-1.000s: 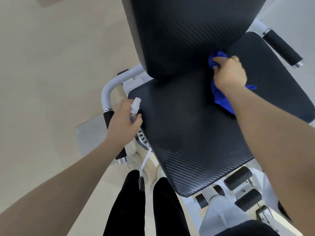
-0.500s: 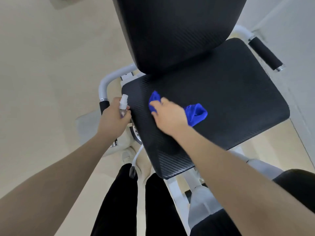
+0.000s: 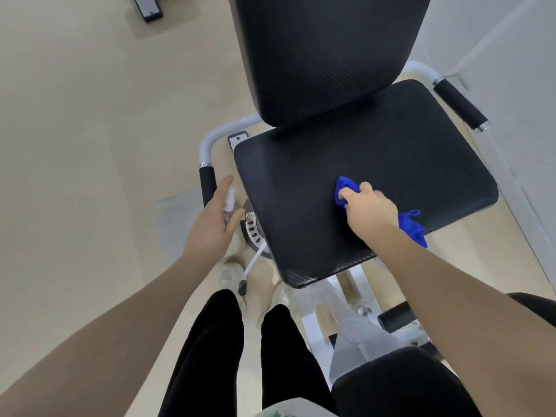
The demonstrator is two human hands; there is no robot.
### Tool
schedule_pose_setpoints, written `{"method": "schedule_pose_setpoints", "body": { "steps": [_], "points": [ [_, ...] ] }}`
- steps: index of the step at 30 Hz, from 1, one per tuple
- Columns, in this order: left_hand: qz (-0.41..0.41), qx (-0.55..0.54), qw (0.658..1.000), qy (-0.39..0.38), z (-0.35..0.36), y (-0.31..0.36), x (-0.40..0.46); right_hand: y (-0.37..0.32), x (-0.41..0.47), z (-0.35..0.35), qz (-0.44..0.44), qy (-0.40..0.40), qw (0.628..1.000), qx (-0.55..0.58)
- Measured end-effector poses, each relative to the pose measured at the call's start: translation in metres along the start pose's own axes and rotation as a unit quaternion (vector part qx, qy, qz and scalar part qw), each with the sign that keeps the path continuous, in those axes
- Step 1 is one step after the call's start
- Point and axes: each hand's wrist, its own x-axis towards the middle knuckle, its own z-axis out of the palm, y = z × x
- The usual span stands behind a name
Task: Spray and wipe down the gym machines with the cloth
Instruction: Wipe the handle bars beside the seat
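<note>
We note right hand (image 3: 371,210) bunched around blue cloth (image 3: 346,189), pressing it onto black seat pad (image 3: 301,188), right of pad's centre; cloth tail trails behind wrist. Left hand (image 3: 212,227) beside pad's left edge, fingers loosely extended, small spray bottle (image 3: 229,203) held between thumb and fingers. Backrest (image 3: 325,52) upright behind pad.

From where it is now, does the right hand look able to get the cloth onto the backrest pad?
Probably yes. The right hand grips the blue cloth on the seat pad, and nothing stands between it and the backrest pad.
</note>
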Motion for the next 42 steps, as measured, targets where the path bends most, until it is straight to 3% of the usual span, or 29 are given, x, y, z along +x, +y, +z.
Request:
{"method": "schedule_pose_setpoints", "body": {
  "steps": [5, 9, 12, 15, 19, 22, 28, 32, 34, 37, 39, 42],
  "points": [
    [0.055, 0.115, 0.992, 0.015, -0.022, -0.042, -0.011, -0.061, -0.007, -0.01, -0.07, -0.021, 0.991, 0.115],
    [0.128, 0.259, 0.957, 0.032, -0.043, -0.067, -0.011, -0.12, -0.014, -0.012, -0.106, -0.017, 0.981, 0.162],
    [0.108, 0.279, 0.954, 0.016, -0.053, -0.081, 0.016, -0.147, -0.003, -0.009, -0.103, -0.004, 0.982, 0.161],
    [0.159, 0.327, 0.931, 0.001, -0.058, -0.091, 0.046, -0.158, 0.007, -0.008, -0.072, 0.02, 0.982, 0.176],
    [0.201, 0.339, 0.918, 0.04, -0.065, -0.11, 0.084, -0.169, 0.023, -0.005, -0.048, 0.056, 0.982, 0.173],
    [0.169, 0.369, 0.914, 0.015, -0.067, -0.117, 0.098, -0.175, 0.03, 0.002, -0.04, 0.063, 0.984, 0.165],
    [0.231, 0.361, 0.903, -0.006, -0.066, -0.143, 0.081, -0.195, 0.021, 0.009, -0.049, 0.049, 0.987, 0.147],
    [0.279, 0.41, 0.868, -0.009, -0.056, -0.153, 0.052, -0.207, 0.012, 0.006, -0.066, 0.033, 0.988, 0.138],
    [0.272, 0.402, 0.874, -0.028, -0.045, -0.156, 0.041, -0.214, 0.01, 0.006, -0.066, 0.036, 0.988, 0.134],
    [0.229, 0.342, 0.911, -0.01, -0.035, -0.158, 0.036, -0.223, 0.007, 0.014, -0.044, 0.068, 0.991, 0.111],
    [0.201, 0.24, 0.95, 0.013, -0.038, -0.159, 0.037, -0.234, 0.003, 0.024, -0.051, 0.084, 0.991, 0.092],
    [0.082, 0.062, 0.995, 0.019, -0.05, -0.154, 0.046, -0.252, 0.01, 0.048, -0.161, 0.083, 0.982, 0.045]
  ]
}}
